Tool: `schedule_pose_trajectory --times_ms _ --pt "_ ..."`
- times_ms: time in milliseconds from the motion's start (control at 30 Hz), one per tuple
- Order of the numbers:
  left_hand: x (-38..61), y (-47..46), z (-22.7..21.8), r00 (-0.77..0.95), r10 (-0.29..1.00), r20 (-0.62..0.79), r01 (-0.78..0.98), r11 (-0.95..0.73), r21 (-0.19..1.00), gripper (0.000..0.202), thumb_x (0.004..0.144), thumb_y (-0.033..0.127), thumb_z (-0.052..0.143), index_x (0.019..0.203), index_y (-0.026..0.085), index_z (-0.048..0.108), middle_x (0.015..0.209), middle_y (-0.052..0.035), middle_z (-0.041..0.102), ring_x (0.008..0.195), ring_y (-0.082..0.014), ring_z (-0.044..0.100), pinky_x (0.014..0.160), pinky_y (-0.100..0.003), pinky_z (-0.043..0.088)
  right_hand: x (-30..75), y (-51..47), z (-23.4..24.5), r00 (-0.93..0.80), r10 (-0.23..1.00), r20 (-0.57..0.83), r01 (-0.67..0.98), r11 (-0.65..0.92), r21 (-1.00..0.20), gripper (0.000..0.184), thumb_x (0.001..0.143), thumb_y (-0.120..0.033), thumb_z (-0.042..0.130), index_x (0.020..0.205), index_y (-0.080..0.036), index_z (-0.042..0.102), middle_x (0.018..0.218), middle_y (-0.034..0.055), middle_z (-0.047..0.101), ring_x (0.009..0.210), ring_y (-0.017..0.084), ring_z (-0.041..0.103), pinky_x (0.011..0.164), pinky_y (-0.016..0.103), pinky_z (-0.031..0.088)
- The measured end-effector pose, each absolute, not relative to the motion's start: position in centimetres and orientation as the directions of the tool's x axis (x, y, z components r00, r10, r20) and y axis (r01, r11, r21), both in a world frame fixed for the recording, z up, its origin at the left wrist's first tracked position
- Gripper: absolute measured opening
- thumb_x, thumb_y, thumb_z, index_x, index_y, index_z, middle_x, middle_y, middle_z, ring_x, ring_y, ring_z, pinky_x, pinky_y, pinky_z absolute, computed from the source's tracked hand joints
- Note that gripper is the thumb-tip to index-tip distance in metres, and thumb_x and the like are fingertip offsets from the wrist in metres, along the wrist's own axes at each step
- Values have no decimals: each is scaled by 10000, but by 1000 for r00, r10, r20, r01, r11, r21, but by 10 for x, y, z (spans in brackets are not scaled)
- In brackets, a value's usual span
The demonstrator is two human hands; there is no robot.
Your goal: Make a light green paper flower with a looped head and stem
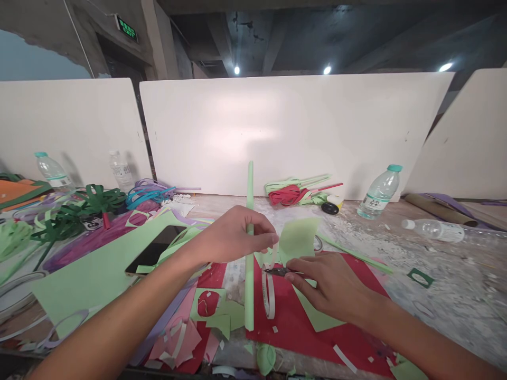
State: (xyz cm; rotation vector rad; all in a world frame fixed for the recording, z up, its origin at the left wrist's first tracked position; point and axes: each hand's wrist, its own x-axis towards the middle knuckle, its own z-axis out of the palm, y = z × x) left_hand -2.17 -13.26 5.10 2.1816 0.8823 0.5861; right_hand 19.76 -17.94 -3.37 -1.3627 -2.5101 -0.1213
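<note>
My left hand (245,232) is closed around a long pale green paper tube (249,295) that stands upright. Its thumb and forefinger pinch the end of a whitish tape strip, below which a roll of tape (269,303) hangs over red paper. In my right hand (327,282) is a dark tool with a pointed tip (277,271), held against the tape strip; its exact kind is partly hidden by the fingers. A light green paper piece (300,237) stands up just behind the right fingers.
A phone (154,250) lies on green paper (91,279) at left, near dark green paper plants (101,200). Red and green paper strip bundles (289,194) lie at the back. A water bottle (380,192) stands right, another bottle (435,230) lies down. A white board (297,132) closes off the back.
</note>
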Motion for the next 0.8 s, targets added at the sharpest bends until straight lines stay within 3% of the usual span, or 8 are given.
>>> schedule_pose_trajectory --times_ms 200,433,533,633,733,800 --pt "-26 -126 50 630 756 176 347 -476 808 220 793 362 578 744 172 676 673 -29 658 634 -147 616 546 -231 441 210 -182 -32 -483 832 273 837 530 -135 343 925 -394 341 1007 -196 610 701 48 657 632 204 584 580 286 338" --pt "-30 -114 43 519 813 264 226 -429 875 222 793 361 598 750 153 663 689 -40 659 673 -158 633 646 -269 497 253 -188 -43 -373 874 311 797 473 -375 361 942 -406 281 937 -209 583 787 61 658 692 207 595 589 281 411" --pt "-29 -109 38 477 830 289 186 -416 890 232 792 366 602 739 146 656 685 -38 651 662 -150 626 655 -270 498 266 -185 -57 -346 904 250 844 416 -338 333 933 -414 315 879 -215 577 720 42 644 628 198 586 550 279 397" --pt "-26 -108 32 479 819 315 174 -440 881 239 795 375 598 740 150 657 691 -33 654 672 -144 620 662 -262 494 270 -180 -68 -380 910 168 894 408 -184 294 898 -413 409 749 -214 566 622 27 613 566 194 566 538 292 382" --pt "-24 -107 27 459 811 361 179 -483 857 240 805 376 585 735 159 659 713 -31 663 695 -141 609 683 -260 488 258 -185 -63 -395 873 286 895 436 -93 261 879 -411 454 809 -216 612 840 83 664 810 251 609 701 362 445" --pt "-23 -106 24 442 811 382 172 -495 852 238 805 374 585 725 162 657 718 -29 663 698 -139 601 691 -262 488 237 -199 -51 -358 852 383 889 436 -140 274 883 -429 456 972 -231 623 1075 113 630 998 272 573 808 399 454"
